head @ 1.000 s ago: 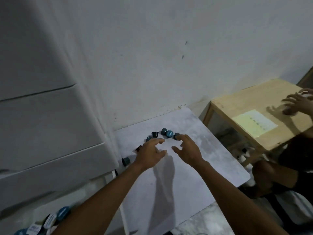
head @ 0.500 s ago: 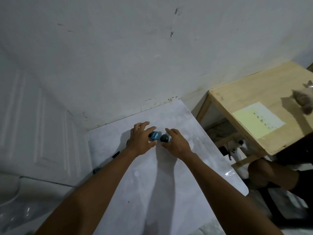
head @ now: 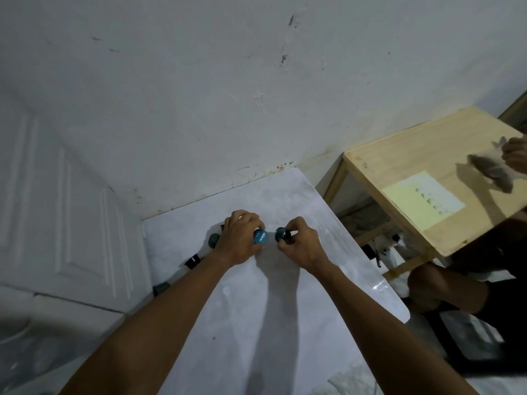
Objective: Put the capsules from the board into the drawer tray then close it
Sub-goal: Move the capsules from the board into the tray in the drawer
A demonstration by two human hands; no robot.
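Note:
On the white board (head: pixel 285 309) my left hand (head: pixel 239 240) is closed around a blue capsule (head: pixel 261 238) with white lettering. My right hand (head: pixel 299 243) pinches a dark teal capsule (head: pixel 281 233) just to its right. Another teal capsule (head: pixel 214 240) lies on the board left of my left hand. Two dark capsules (head: pixel 191 260) (head: pixel 161 287) sit along the board's left edge, partly hidden by my left forearm. The drawer tray is out of sight.
A white panelled cabinet front (head: pixel 57 209) stands to the left and a white wall (head: pixel 256 95) behind the board. To the right is a wooden table (head: pixel 427 166) with a yellow sheet (head: pixel 422 201), where another person's hand (head: pixel 516 152) holds a grey cloth (head: pixel 490 172).
Both hands have gone from hovering open over the capsule cluster to closing on one capsule each. The camera has tilted, so the drawer at lower left has left the view.

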